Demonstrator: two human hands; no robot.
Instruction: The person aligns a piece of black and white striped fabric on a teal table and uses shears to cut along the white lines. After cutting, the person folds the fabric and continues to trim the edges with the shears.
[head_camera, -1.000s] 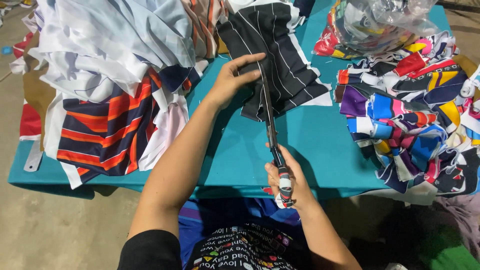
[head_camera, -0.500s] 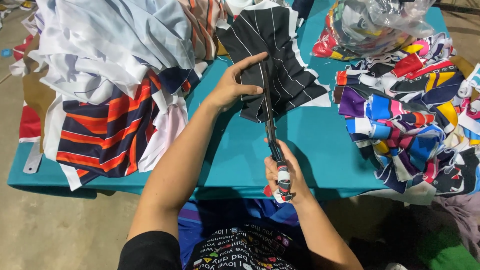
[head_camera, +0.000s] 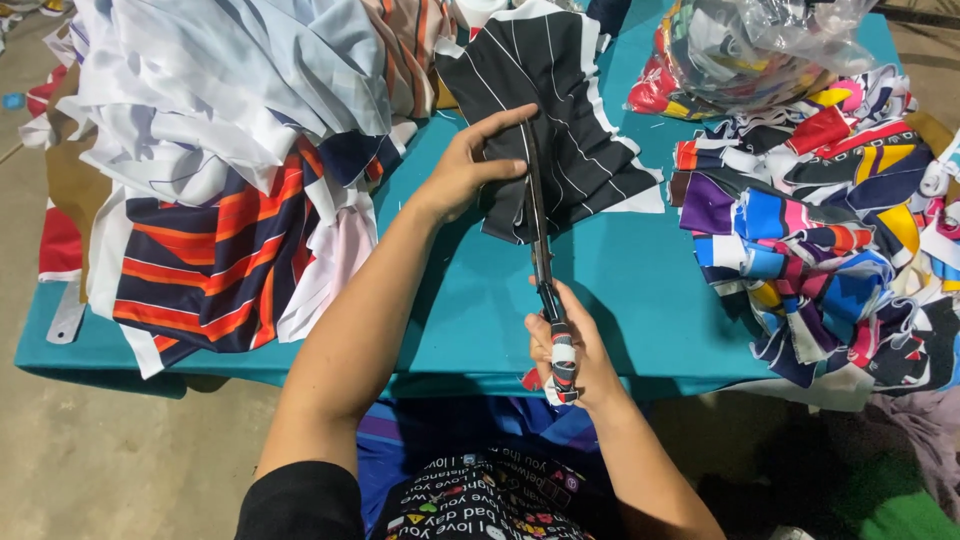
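head view looks down on one teal table (head_camera: 640, 290) carrying three heaps: a big pile of white and orange-striped cloth (head_camera: 230, 150) at left, a multicoloured scrap heap (head_camera: 830, 240) at right, one clear plastic bag (head_camera: 770, 40) behind it. between them lies one black pinstriped fabric piece (head_camera: 570, 130); the left hand (head_camera: 470, 170) pinches its near edge, while the right hand (head_camera: 570, 350) is wrapped tight around one pair of long scissors (head_camera: 541, 240) cutting into it

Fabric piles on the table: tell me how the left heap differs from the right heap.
The left heap is mostly white and pale blue, with navy cloth striped orange; the right heap is a patchwork of many bright colours. The left heap's pieces are large and draped over the table edge; the right heap's are small, crumpled scraps. Both lie on the teal tabletop.
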